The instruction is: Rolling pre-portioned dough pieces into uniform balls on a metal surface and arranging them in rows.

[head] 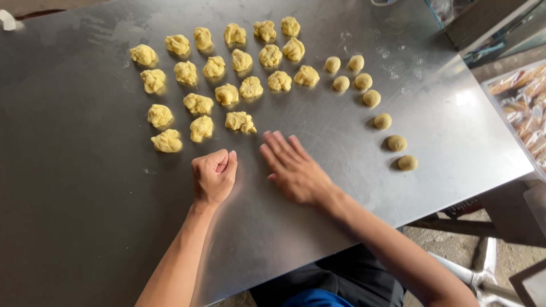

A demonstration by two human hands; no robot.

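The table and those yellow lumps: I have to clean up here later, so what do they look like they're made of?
The table looks like brushed stainless steel: grey, dully reflective, with soft glare and faint floury smears. The rough yellow lumps appear to be soft dough, matte and crumpled. The small balls look like the same dough with a smooth surface. The right hand lies flat on the steel; the left hand is a fist.

A broad stainless-steel table [85, 227] fills most of the scene, its dull surface catching soft light toward the far right. Past its right edge lies a clear tray of wrapped goods [520, 105], and near right, rough concrete floor [455, 247] shows below.
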